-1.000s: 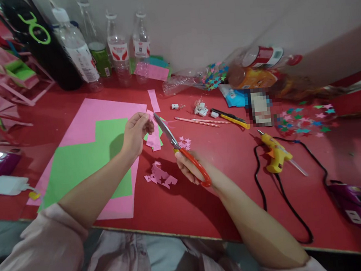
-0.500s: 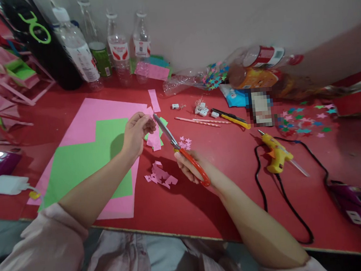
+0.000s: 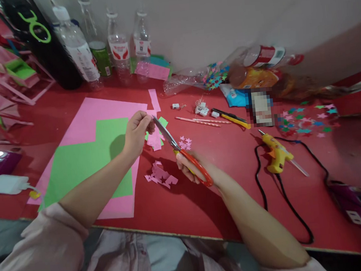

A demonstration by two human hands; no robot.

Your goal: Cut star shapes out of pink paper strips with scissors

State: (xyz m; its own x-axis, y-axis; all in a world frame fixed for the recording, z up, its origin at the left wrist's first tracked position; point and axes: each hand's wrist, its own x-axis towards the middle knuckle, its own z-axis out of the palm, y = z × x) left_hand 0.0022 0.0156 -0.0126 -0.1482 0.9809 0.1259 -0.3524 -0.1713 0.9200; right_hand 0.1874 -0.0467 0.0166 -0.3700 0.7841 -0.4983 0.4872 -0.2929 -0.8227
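Observation:
My left hand [image 3: 139, 133] is closed, pinching a small piece of pink paper [image 3: 150, 112] between thumb and fingers; most of it is hidden. My right hand [image 3: 188, 168] grips scissors [image 3: 199, 167] with red-orange handles. Their blades point up and left, the tips at the paper by my left fingertips. Below the blades lie several small pink paper stars [image 3: 185, 143]. Nearer to me is a pile of pink paper scraps [image 3: 161, 176] with star-shaped cutouts. Pink and green strips [image 3: 155, 141] rest beneath my left fingers.
A green sheet [image 3: 85, 169] lies on pink paper [image 3: 120, 204] at left. Bottles [image 3: 119, 52] stand along the wall. Right of the scissors are striped sticks [image 3: 198, 121], a yellow utility knife [image 3: 236, 121] and a glue gun [image 3: 275, 152] with a looped black cord.
The scissor tips have shifted slightly left, closer to my left fingertips. Less of the pinched pink paper shows above my fingers now. My right hand has moved a little to the right.

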